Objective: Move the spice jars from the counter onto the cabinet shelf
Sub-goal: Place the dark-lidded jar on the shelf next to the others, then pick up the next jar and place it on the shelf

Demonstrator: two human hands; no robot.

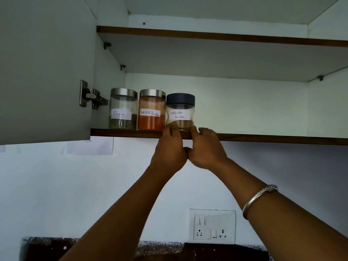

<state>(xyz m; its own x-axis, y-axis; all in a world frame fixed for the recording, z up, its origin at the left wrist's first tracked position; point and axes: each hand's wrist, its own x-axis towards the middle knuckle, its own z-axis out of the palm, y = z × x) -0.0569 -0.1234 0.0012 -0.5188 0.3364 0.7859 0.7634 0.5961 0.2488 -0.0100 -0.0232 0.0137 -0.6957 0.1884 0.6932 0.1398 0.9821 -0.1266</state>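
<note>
Three labelled jars stand in a row at the left of the lower cabinet shelf (pixel 263 138). The fennel jar (pixel 123 109) with a steel lid is leftmost, the red chilli powder jar (pixel 151 110) is beside it, and the coriander powder jar (pixel 180 112) with a dark lid is on the right. Both of my hands reach up to the coriander jar's base. My left hand (pixel 169 147) has fingers against its lower left side. On the lower right side my right hand (pixel 206 147) curls its fingers. The jar's bottom is hidden behind the fingers.
The open cabinet door (pixel 45 72) with its hinge (pixel 92 97) hangs at the left. An upper shelf (pixel 226 37) spans the cabinet above. To the right of the jars lies bare shelf. On the wall below sits a socket panel (pixel 212 226), and a dark counter edge (pixel 56 247) shows at the bottom.
</note>
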